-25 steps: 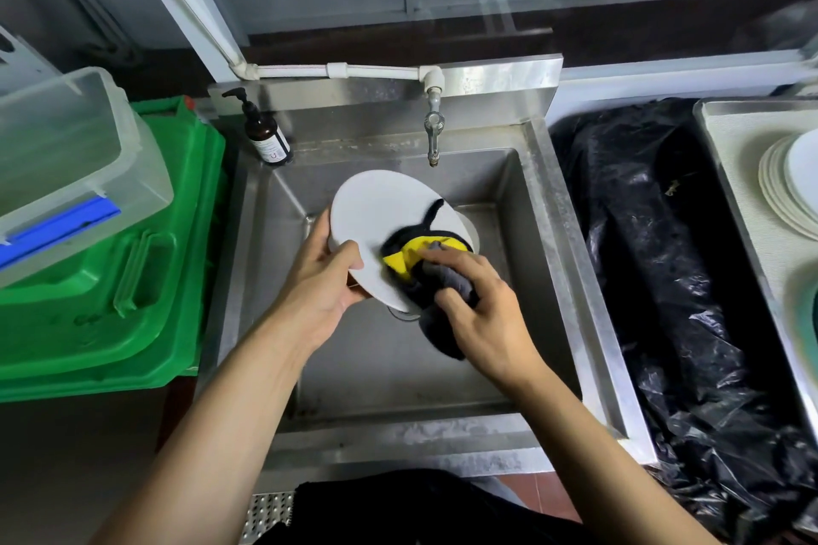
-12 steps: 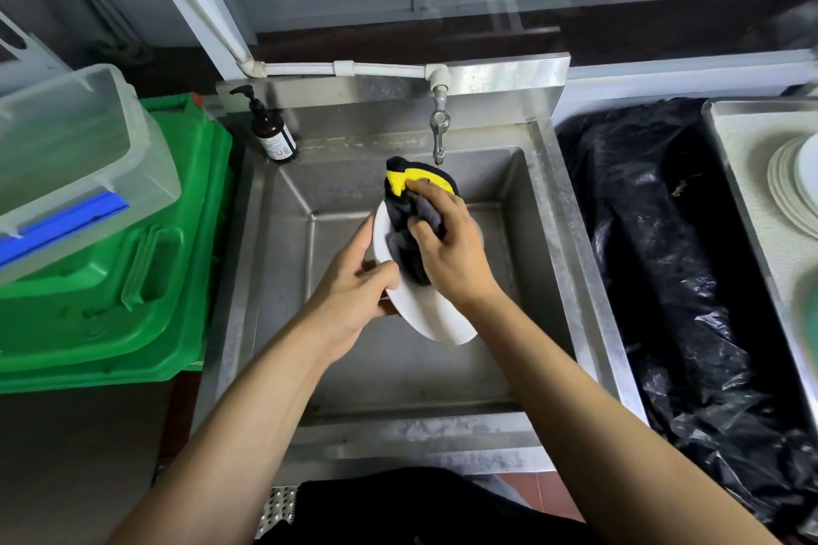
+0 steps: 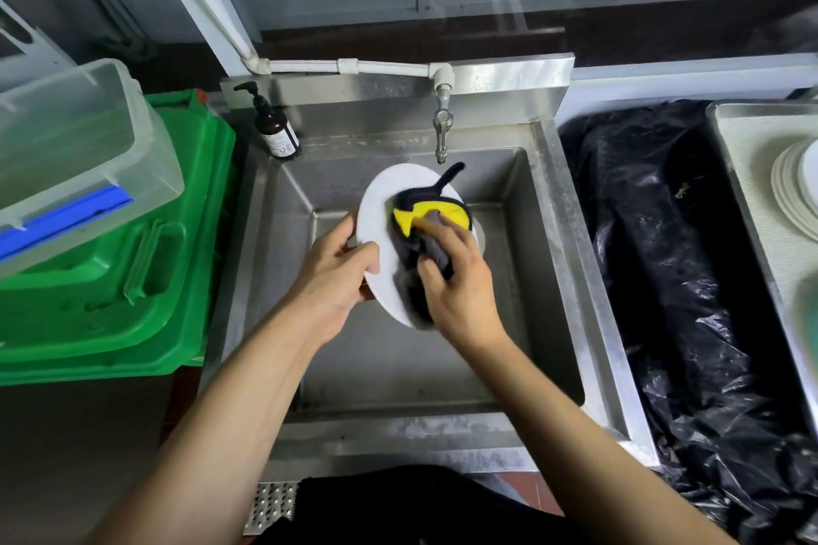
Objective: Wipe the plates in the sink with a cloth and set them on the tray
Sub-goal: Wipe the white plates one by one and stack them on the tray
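Over the steel sink [image 3: 544,261], my left hand [image 3: 332,279] grips the left rim of a white plate [image 3: 385,208], thumb on its face, holding it tilted toward me. My right hand [image 3: 456,283] grips a dark cloth with a yellow patch [image 3: 427,215] and presses it against the plate's right half. A second plate's edge [image 3: 481,237] shows just behind the held one, low in the sink. At the far right, a stack of white plates [image 3: 792,190] lies on the metal tray [image 3: 735,133].
A tap [image 3: 442,124] hangs just above the plate. A brown pump bottle [image 3: 276,128] stands on the sink's back left corner. Green crates [image 3: 119,279] with a clear tub [image 3: 75,137] sit left. A black plastic bag [image 3: 677,279] fills the gap between sink and tray.
The plate has turned from nearly edge-on back to showing its broad face. My right hand has slid the cloth from the plate's top edge down over its right half.
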The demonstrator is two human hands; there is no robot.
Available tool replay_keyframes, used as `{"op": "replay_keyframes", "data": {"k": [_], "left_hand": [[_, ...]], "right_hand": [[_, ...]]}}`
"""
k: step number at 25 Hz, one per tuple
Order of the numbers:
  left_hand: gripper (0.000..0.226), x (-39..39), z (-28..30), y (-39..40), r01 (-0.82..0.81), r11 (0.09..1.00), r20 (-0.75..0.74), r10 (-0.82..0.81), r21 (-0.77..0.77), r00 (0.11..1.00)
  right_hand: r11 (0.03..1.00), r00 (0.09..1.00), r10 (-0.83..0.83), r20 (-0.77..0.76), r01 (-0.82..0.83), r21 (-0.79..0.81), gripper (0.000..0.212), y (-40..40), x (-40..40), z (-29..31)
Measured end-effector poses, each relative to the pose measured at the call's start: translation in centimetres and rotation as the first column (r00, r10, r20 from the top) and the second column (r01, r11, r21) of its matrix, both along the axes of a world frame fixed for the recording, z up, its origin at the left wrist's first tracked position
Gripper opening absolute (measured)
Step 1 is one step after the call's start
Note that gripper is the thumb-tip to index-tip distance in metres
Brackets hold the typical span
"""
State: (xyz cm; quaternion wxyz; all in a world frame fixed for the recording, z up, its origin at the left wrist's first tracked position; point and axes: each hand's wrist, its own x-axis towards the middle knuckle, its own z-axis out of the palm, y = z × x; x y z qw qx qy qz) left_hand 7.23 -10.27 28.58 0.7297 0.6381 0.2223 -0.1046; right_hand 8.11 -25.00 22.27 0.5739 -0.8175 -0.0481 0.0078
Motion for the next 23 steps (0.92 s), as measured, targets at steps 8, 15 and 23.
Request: {"op": "replay_keyframes", "data": {"k": [8,15,23], "left_hand": [[0.047,-0.1,0.2,-0.2,-0.12,0.992,-0.034,0.119,-0.026,0.992],[0.033,0.8,-0.2,1.1,-0.25,0.967,-0.107,0.255,0.058,0.961],[0.024,1.0,1.2,-0.4,-0.293,0.955,-0.168,0.298,0.053,0.94]], "right_hand": [[0.995,1.0,-0.021,-0.018,0.019,-0.102,0.044,-1.4,3.3,0.7],[0.991,0.988,0.089,-0.13,-0.101,-0.088,0.037,-2.7,-3.2,0.9],[0.852,0.949,0.149,0.28,0.02,-0.523,0.063,-1.7,-5.1,-0.7]]}}
